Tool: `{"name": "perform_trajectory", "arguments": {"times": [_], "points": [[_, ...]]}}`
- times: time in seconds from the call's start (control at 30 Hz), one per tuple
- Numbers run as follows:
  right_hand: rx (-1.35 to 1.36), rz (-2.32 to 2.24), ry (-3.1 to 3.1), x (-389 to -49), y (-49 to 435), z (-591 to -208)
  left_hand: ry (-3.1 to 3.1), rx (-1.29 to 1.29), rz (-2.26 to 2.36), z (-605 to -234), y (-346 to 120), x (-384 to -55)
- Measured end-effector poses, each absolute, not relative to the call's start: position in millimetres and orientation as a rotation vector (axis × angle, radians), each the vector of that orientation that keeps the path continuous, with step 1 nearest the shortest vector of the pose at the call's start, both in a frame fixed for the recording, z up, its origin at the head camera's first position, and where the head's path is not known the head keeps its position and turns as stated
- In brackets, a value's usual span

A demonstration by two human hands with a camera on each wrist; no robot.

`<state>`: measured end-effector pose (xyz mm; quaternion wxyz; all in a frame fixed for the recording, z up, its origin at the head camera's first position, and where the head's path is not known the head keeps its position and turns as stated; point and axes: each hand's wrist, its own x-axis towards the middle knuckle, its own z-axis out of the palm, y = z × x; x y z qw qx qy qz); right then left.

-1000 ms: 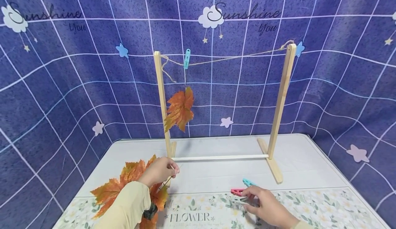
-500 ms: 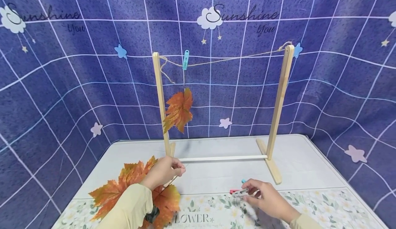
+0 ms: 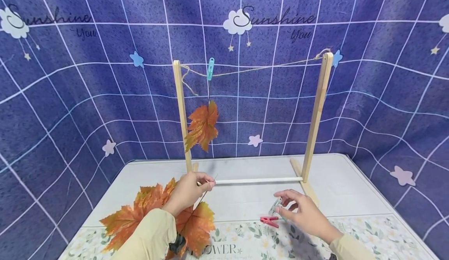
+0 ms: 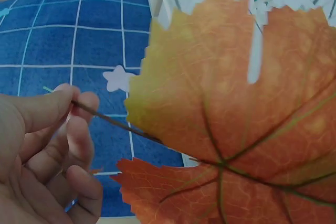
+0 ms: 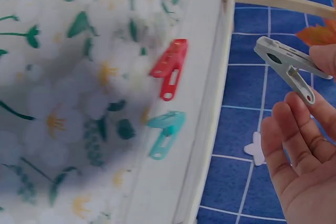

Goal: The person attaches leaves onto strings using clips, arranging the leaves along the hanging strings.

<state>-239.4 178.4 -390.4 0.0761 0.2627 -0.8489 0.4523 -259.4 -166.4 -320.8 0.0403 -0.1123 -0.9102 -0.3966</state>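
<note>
My left hand (image 3: 192,190) pinches the thin stem of an orange artificial maple leaf (image 4: 226,119) between thumb and forefinger; the blade hangs below in the head view. In my right hand (image 3: 303,213), thumb and fingers grip a grey clothespin (image 5: 286,66) by its handles, lifted above the table. Beneath that hand lie a red clothespin (image 5: 172,69) and a teal clothespin (image 5: 167,135). Another leaf (image 3: 203,123) hangs by its stem from a blue clothespin (image 3: 210,69) clipped on the twine (image 3: 256,68). More orange leaves (image 3: 129,213) lie left, partly behind my left forearm.
A wooden frame with a left post (image 3: 181,112) and right post (image 3: 317,119) carries the twine; a white rod (image 3: 259,181) joins their bases. The white table (image 3: 336,178) has a flower-printed cloth (image 3: 368,236) in front. A blue grid curtain (image 3: 84,108) surrounds it.
My right hand has lifted the grey clothespin off the table, uncovering the red one. My left hand has moved slightly right and up, drawing its leaf away from the pile.
</note>
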Motion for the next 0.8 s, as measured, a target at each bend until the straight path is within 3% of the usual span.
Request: {"name": "perform_trajectory", "arguments": {"times": [0.8], "points": [[0.759,1.238,-2.475,-262,172,-310,-2.585,-0.352,-1.297,-296,-134,-265]]}}
